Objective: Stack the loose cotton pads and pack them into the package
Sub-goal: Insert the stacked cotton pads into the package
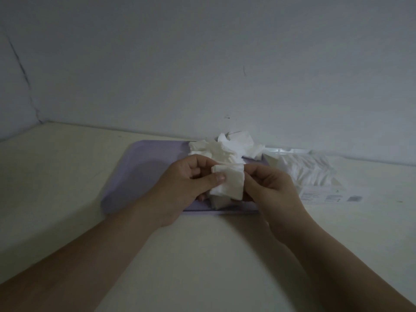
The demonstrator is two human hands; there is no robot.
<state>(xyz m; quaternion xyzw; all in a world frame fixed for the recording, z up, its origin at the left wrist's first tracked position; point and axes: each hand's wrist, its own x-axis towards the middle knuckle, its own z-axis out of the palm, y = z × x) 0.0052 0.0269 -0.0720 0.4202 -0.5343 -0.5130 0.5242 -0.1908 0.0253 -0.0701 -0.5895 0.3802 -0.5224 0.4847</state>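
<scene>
A small stack of white cotton pads (231, 183) is held above the near part of a lilac tray (144, 167). My left hand (189, 183) grips the stack from the left, thumb pressed on its top pad. My right hand (267, 183) pinches the stack's right edge with curled fingers. A loose heap of white cotton pads (227, 146) lies on the far part of the tray, just beyond my hands. The clear plastic package (315, 174), partly filled with pads, lies on the table to the right of the tray.
The tray sits on a pale table (67, 188) that runs up to a grey wall (202, 64) close behind the heap. A printed label (331, 195) shows on the package's near side.
</scene>
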